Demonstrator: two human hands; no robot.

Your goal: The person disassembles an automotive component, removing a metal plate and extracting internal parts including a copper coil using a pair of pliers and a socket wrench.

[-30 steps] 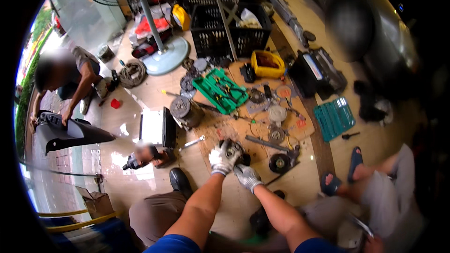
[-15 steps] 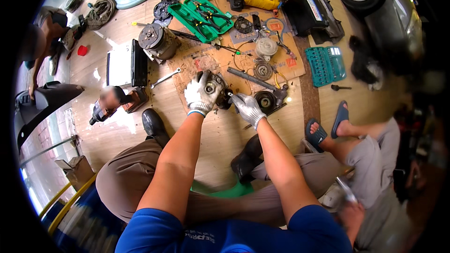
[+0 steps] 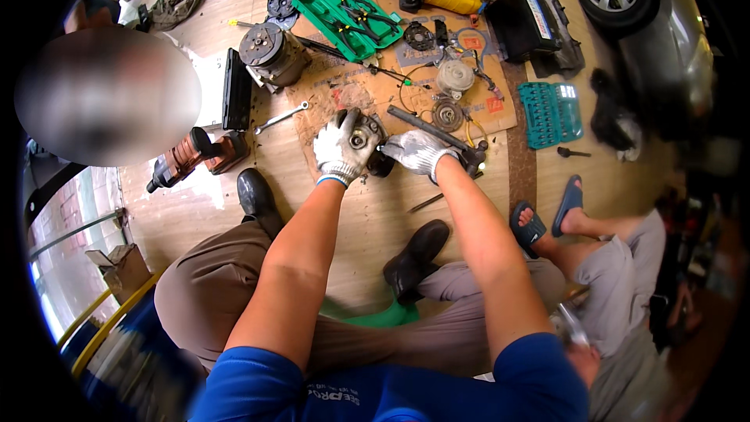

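Two bare forearms [image 3: 287, 277] rise from blue sleeves [image 3: 258, 379] and slant inward, and we see them meet over a round metal part [image 3: 360, 139] near the close edge of a sheet of cardboard [image 3: 355, 78]. The left hand [image 3: 337, 144], gloved in white, is wrapped around the part, its back toward us, its fingers curled over the far side and its wrist almost in line with the forearm. The right hand [image 3: 418, 153], also gloved, lies palm down and turns in at the wrist, its fingers drawn together and pointing left at the part's side; we cannot tell whether its fingertips pinch anything. Just beyond the right hand we find a hammer [image 3: 428, 127], its head near the wrist. A wrench [image 3: 282, 118] lies to the left of the left hand. Farther out, we note a green case [image 3: 361, 51] of pliers [image 3: 361, 28], a yellow tub [image 3: 451, 0] and a black battery [image 3: 512, 27]. At right are a seated person's sandalled feet [image 3: 572, 207].
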